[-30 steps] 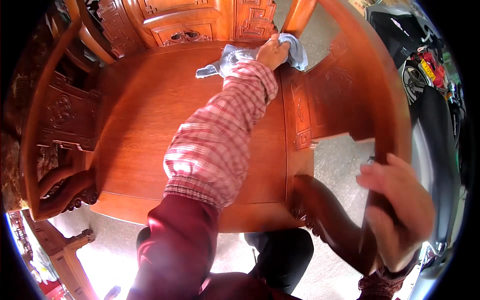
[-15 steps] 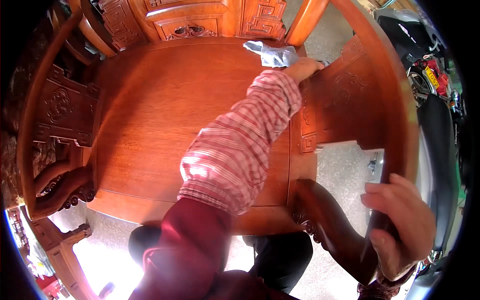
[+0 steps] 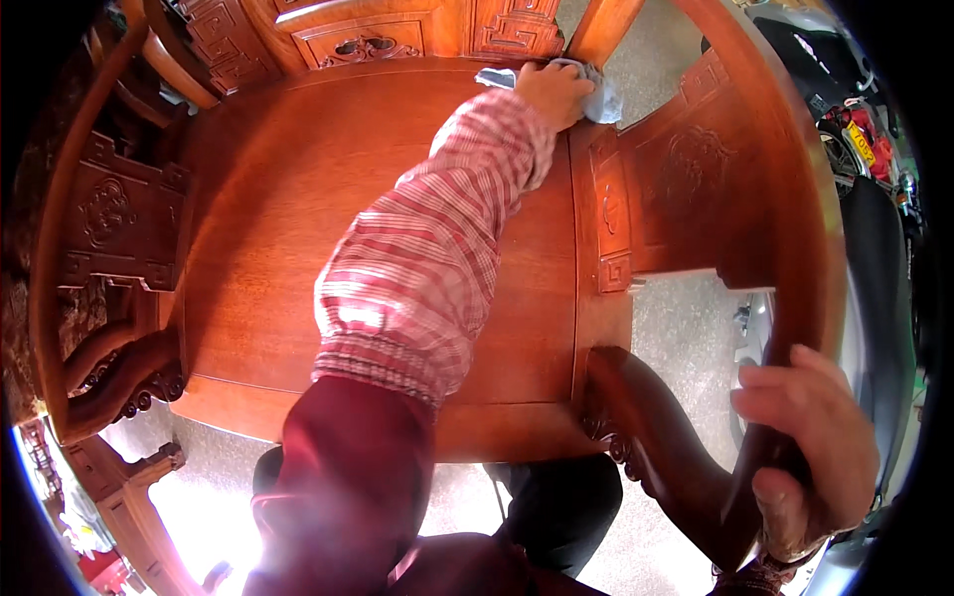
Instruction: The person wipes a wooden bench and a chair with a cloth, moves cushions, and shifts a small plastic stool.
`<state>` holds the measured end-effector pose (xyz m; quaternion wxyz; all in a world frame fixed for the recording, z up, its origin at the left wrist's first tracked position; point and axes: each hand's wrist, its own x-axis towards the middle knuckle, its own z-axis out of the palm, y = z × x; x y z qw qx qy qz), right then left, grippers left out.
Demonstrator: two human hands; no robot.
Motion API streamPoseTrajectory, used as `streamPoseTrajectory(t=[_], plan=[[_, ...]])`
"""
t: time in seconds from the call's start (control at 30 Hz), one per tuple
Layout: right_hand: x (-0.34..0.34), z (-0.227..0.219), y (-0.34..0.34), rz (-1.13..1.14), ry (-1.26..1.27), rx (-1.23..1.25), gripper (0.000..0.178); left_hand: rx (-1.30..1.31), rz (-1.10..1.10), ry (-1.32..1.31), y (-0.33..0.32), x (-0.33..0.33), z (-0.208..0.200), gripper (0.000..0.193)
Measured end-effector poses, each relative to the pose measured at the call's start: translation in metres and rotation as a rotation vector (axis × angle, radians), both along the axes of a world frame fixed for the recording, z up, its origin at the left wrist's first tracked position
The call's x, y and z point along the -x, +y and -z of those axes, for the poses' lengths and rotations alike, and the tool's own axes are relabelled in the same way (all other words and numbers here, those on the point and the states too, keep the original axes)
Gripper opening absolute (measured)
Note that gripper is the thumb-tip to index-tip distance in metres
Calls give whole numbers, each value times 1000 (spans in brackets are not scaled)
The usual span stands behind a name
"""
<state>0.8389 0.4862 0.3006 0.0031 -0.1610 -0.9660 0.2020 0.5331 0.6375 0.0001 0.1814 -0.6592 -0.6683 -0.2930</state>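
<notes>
A reddish-brown carved wooden armchair (image 3: 388, 248) fills the view, its wide seat facing me. At the seat's far right corner, my left hand (image 3: 552, 94) is closed on a pale grey-blue cloth (image 3: 603, 97) and presses it against the wood beside the back post. Part of the cloth sticks out to either side of the fingers, and the hand itself hides its middle. My right hand (image 3: 820, 427) is curled over the right armrest (image 3: 785, 199) near its front end, thumb and fingers around the rail.
Carved side panels (image 3: 119, 214) close in the seat at left and right. Past the right armrest stand a motorcycle with a black seat (image 3: 874, 278) and a black case (image 3: 795, 65). Another wooden piece (image 3: 124, 487) stands at the lower left. My knees (image 3: 566, 507) touch near the front edge.
My left hand has slid the cloth farther back and slightly left along the right corner, and its grip on the cloth has turned. The right hand keeps its place on the armrest.
</notes>
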Motion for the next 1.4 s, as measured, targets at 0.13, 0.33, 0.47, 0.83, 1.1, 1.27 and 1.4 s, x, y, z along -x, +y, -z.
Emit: streamPoseTrajectory(t=[0.13,0.33,0.47,0.83,1.1,1.27,1.4], plan=[[-3,5,5,-72,106,-26,37,194,-42,-125,-22,-15,13,34],[-4,17,-7,107,275,115,34,124,27,-214,-104,-30,8,31],[-7,15,-21,338,380,248,29,189,45,-223,-155,-83,-35,14],[-11,39,4,76,654,-123,30,224,303,-322,-258,-185,-25,27],[-5,31,-8,115,589,-177,33,222,607,-291,-360,-210,-8,21],[-21,40,1,162,537,-169,32,837,653,-605,-422,-236,-72,30],[-9,36,-1,101,558,-217,33,835,464,-1349,-449,-187,-107,28]])
